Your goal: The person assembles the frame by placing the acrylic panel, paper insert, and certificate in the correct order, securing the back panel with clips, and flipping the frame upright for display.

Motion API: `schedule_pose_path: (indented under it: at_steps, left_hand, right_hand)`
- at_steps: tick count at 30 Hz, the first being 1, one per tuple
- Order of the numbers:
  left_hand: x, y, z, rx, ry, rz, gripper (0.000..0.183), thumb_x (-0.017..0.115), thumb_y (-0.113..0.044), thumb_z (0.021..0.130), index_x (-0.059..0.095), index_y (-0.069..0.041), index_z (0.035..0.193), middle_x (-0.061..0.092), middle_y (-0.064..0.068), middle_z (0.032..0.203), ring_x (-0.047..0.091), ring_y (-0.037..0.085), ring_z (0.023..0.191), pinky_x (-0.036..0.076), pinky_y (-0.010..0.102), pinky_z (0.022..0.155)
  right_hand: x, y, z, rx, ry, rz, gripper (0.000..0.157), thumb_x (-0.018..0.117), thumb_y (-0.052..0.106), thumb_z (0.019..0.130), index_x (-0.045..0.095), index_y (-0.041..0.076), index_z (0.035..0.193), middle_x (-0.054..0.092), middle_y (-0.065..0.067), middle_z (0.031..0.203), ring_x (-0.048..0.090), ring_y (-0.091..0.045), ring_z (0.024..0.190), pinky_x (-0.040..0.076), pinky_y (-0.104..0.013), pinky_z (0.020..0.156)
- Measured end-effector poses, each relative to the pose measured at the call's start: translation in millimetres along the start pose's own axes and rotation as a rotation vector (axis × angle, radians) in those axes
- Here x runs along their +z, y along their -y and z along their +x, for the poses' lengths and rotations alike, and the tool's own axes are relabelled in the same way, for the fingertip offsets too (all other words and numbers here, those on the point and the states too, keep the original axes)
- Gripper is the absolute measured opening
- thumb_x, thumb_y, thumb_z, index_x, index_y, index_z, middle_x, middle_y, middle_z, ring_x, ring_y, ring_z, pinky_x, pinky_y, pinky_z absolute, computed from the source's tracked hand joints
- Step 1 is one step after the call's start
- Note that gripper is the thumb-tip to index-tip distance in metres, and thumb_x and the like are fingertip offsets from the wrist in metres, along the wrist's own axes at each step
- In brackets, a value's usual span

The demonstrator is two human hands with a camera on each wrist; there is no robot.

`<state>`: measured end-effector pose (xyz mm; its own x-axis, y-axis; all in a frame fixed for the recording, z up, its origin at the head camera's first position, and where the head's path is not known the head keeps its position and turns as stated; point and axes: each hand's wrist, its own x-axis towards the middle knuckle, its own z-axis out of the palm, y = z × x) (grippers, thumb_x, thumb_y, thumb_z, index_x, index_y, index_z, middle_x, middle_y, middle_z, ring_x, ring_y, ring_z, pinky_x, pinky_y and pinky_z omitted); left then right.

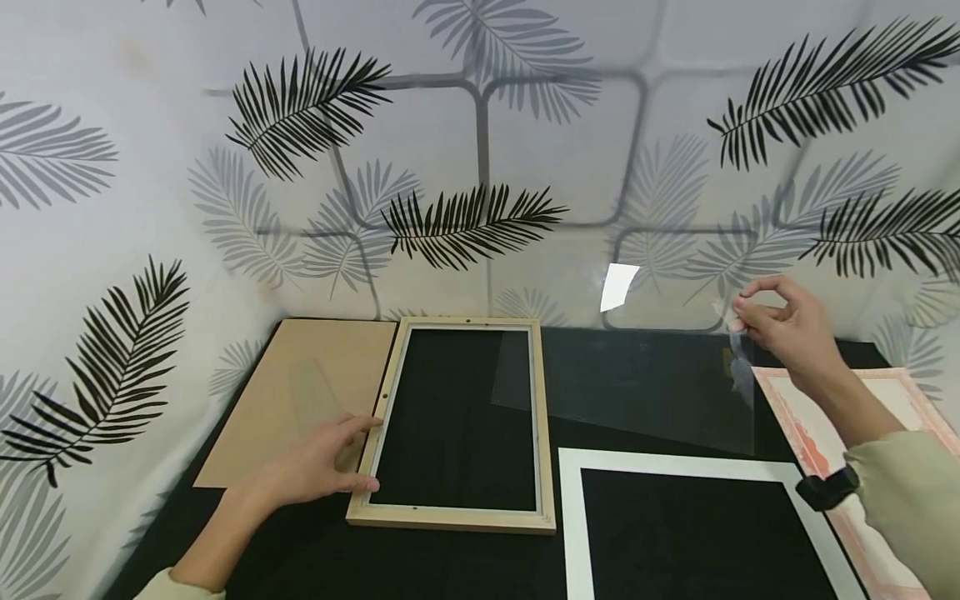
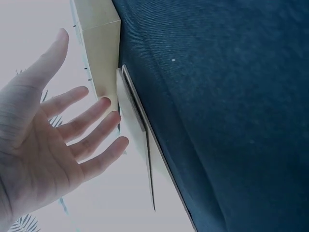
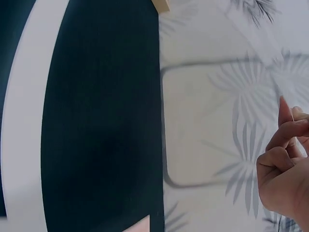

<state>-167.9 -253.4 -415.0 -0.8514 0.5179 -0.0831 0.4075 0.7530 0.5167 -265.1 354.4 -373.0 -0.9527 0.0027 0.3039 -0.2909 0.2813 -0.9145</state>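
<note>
My right hand (image 1: 798, 333) pinches a clear sheet (image 1: 652, 396) near its upper right corner, between thumb and fingertips. The sheet is tilted up, and its lower left part overlaps the wooden picture frame (image 1: 548, 467). In the right wrist view, the right hand (image 3: 285, 164) has curled fingers, and the sheet is hard to make out. My left hand (image 1: 307, 467) touches the frame's left side with its fingertips and thumb. In the left wrist view, the left hand (image 2: 58, 135) has its fingers spread beside the frame (image 2: 101, 53).
A brown backing board (image 1: 330, 358) with a flap lies left of the frame, partly under my left forearm. In front on the right is a white mat (image 1: 573, 533). A pink-bordered sheet (image 1: 832, 400) lies at the far right. A leaf-patterned curtain (image 1: 435, 292) rises behind the black tabletop.
</note>
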Motion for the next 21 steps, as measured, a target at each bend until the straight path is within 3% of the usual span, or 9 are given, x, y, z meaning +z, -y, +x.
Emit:
schedule_pose_path:
  at_steps: [6,10,12,17,21]
  left_hand:
    - [-3.1,-3.5,5.5,-0.001,-0.167,-0.020,0.075,0.083,-0.042,0.086,0.054,0.002,0.140,0.057,0.020,0.134,0.055,0.042,0.120,0.045,0.058,0.096]
    - [-10.6,-10.7,11.4,-0.022,-0.264,-0.126,0.068,0.081,-0.035,0.089,0.054,0.002,0.140,0.058,0.022,0.133,0.058,0.044,0.117,0.048,0.058,0.092]
    - [-13.5,-14.2,14.4,-0.036,-0.262,-0.203,0.065,0.079,-0.034,0.091,0.055,0.000,0.140,0.061,0.019,0.132,0.061,0.040,0.112,0.051,0.054,0.089]
    - [-13.3,-20.6,22.6,-0.074,-0.175,-0.370,0.055,0.072,-0.039,0.096,0.060,-0.004,0.137,0.066,0.009,0.124,0.066,0.027,0.106,0.055,0.042,0.083]
    - [-10.4,-23.6,25.2,-0.080,-0.111,-0.565,0.049,0.059,-0.036,0.105,0.057,0.002,0.136,0.067,0.013,0.121,0.065,0.034,0.106,0.055,0.041,0.084]
  right_hand:
    - [28.7,6,4,-0.037,0.071,0.114,0.013,0.063,0.004,0.101,0.057,0.003,0.112,0.071,-0.004,0.074,0.064,-0.008,0.062,0.045,-0.020,0.053]
    - [51.0,13,5,-0.061,0.105,0.108,0.015,0.063,0.006,0.101,0.056,0.000,0.114,0.070,-0.008,0.072,0.066,-0.011,0.064,0.046,-0.021,0.056]
    - [61.8,17,6,-0.065,0.115,0.114,0.016,0.063,0.007,0.102,0.055,-0.001,0.114,0.070,-0.010,0.072,0.068,-0.011,0.067,0.048,-0.021,0.059]
    - [85.2,24,7,-0.063,0.133,0.167,0.016,0.063,0.008,0.102,0.055,0.001,0.113,0.071,-0.009,0.072,0.069,-0.013,0.069,0.051,-0.022,0.064]
    - [101.1,25,9,-0.072,0.134,0.198,0.019,0.064,0.008,0.101,0.054,-0.002,0.114,0.071,-0.010,0.073,0.070,-0.015,0.069,0.050,-0.022,0.062]
